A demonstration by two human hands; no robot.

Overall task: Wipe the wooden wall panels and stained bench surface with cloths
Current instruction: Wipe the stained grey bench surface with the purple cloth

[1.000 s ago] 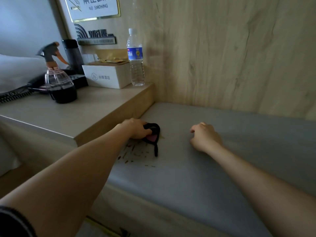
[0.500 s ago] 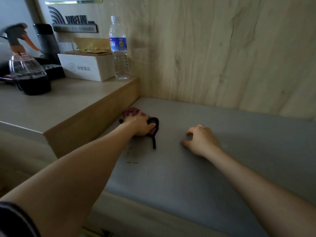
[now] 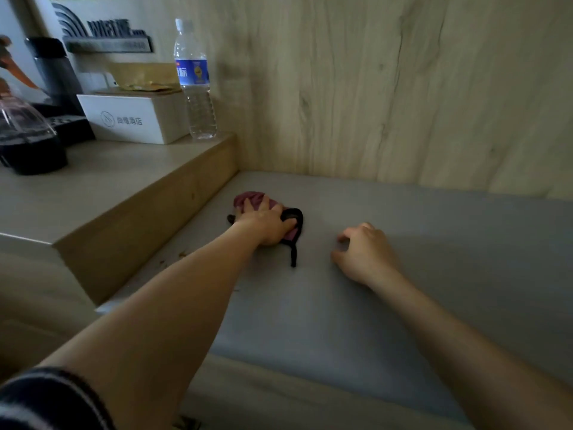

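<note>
A crumpled maroon cloth with black trim [image 3: 252,198], gripped by the left hand [image 3: 266,223], has been pushed farther across the grey table [image 3: 434,259], leaving few brown stain specks [image 3: 183,254]; the right hand [image 3: 364,252] rests loosely curled, holding nothing.

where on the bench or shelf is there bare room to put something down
Bare grey bench runs right of the right hand to the wood wall, and forward to the front edge. The shelf's near part is bare. Its back is crowded: spray bottle, white box, water bottle.
</note>
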